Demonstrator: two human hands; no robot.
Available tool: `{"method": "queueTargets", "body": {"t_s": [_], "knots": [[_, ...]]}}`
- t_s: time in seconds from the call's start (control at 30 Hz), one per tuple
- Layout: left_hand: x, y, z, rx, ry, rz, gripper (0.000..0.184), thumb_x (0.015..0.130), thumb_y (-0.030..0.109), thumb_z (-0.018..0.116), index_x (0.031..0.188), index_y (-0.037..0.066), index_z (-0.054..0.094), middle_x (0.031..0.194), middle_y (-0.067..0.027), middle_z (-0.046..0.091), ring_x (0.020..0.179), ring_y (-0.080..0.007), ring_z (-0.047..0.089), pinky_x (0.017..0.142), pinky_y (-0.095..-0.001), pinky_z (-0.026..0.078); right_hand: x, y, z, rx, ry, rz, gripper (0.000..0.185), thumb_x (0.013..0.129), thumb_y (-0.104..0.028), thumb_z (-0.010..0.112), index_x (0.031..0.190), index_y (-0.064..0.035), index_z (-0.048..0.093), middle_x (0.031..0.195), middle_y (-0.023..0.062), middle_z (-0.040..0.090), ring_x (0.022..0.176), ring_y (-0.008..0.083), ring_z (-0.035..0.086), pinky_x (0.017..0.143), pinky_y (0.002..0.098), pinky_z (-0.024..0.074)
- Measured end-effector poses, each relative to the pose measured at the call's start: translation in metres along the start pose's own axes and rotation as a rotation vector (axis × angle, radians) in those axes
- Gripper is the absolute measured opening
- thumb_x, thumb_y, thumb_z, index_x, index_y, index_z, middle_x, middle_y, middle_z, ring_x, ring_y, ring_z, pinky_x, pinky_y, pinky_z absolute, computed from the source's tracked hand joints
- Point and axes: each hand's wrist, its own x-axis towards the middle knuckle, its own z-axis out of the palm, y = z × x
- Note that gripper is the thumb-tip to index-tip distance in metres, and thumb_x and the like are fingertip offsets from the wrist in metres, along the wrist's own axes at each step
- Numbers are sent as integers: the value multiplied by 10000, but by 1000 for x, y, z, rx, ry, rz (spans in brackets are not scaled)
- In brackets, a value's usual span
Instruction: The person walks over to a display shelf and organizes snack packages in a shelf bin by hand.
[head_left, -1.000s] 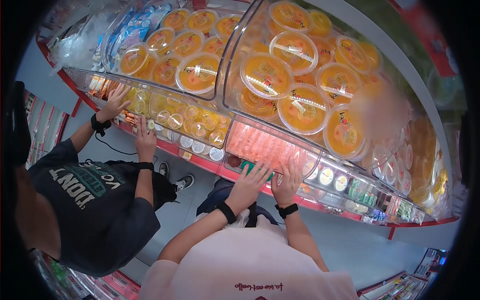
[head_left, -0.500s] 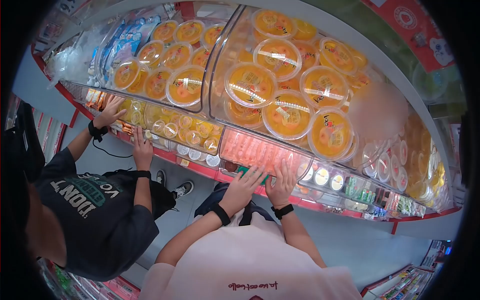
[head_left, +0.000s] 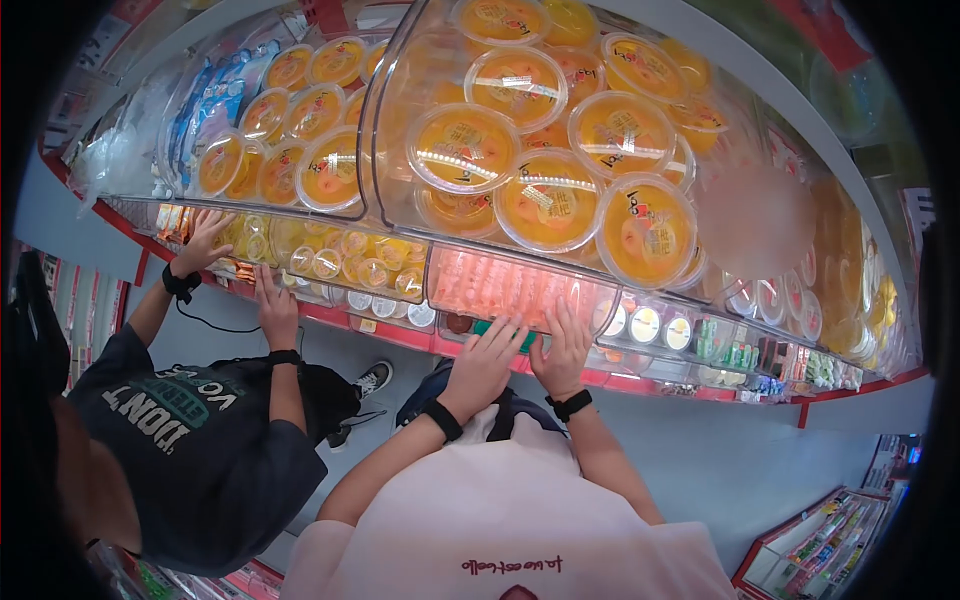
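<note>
My left hand (head_left: pixel 487 362) reaches the front edge of the display, its fingers stretched out over the lower lip of a clear bin. Beside it my right hand (head_left: pixel 563 352) lies with fingers extended against the same front edge. Neither hand appears to hold anything. Just above the fingertips are pink packets (head_left: pixel 500 285) in a clear plastic bin. A green item (head_left: pixel 488 328) shows partly behind my left hand. Higher up, round tubs with orange contents (head_left: pixel 548 200) are stacked in a large clear bin.
At left another person in a dark T-shirt (head_left: pixel 190 430) rests both hands near orange packets (head_left: pixel 175 222). Small yellow cups (head_left: pixel 350 258) fill the neighbouring bin. White-lidded cups (head_left: pixel 645 325) sit to my right. Blue bags (head_left: pixel 215 110) stand at the upper left.
The view has shifted slightly, so the large bins appear further left and the tubs larger. My hands stay at the same bin edge, with little change in their pose.
</note>
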Motion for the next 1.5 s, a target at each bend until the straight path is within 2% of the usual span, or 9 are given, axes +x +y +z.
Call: {"method": "queueTargets", "body": {"t_s": [0.13,0.23,0.33,0.8,0.93,1.0,1.07,1.23,1.5], "knots": [[8,0,1,-132,126,-51,544,777,82,579,1317,91,513,1389,-106,473,1311,-286,414,1004,-405,340,-4,2,-13,225,-30,80,486,776,-15,564,1261,-43,529,1356,155,515,1249,313,497,1014,427,368],[22,-3,-3,30,320,-63,489,780,132,606,1264,86,550,1319,-144,500,1263,-323,436,1039,-448,299,-6,3,-17,260,-64,90,482,784,16,540,1262,-42,521,1351,167,513,1252,327,489,1013,437,373],[38,-8,2,145,331,-235,517,798,161,602,1295,45,521,1375,-183,459,1300,-350,402,1073,-461,264,-8,1,-20,260,-92,101,480,790,27,533,1265,-43,516,1347,172,514,1253,337,484,1014,440,374],[37,-17,-3,257,205,-164,709,876,427,568,1380,-47,413,1482,-232,337,1385,-353,310,1104,-467,242,-5,1,-20,217,-75,84,434,824,2,532,1258,-16,523,1344,186,513,1232,351,492,1020,444,365],[34,-16,3,250,186,-197,814,864,539,543,1397,-54,380,1500,-239,296,1404,-367,263,1127,-471,199,10,-16,-25,384,-3,273,436,831,-14,530,1267,-11,515,1340,183,513,1236,360,483,1038,448,356],[34,-17,5,241,191,-185,799,882,524,523,1406,-56,361,1505,-243,284,1410,-368,250,1130,-475,187,26,-29,-29,468,73,352,438,832,-17,531,1270,-8,512,1337,179,514,1237,361,479,1045,452,352],[33,-18,7,231,190,-172,784,900,509,504,1415,-59,343,1509,-246,272,1416,-368,236,1133,-479,175,40,-37,-29,483,-101,234,408,852,-55,526,1256,0,524,1307,171,538,1230,348,486,1061,453,339],[32,-26,13,364,124,-162,676,890,309,510,1434,-43,318,1520,-246,248,1434,-364,198,1143,-471,126,54,-46,5,338,-191,37,431,862,-136,545,1275,-14,531,1270,168,566,1229,323,493,1078,461,322],[34,-22,12,298,155,-214,648,881,297,511,1442,16,349,1532,-186,264,1443,-328,196,1141,-465,136,50,-47,20,280,-159,15,427,858,-171,582,1239,23,557,1277,188,547,1217,335,495,1071,463,333]]}}
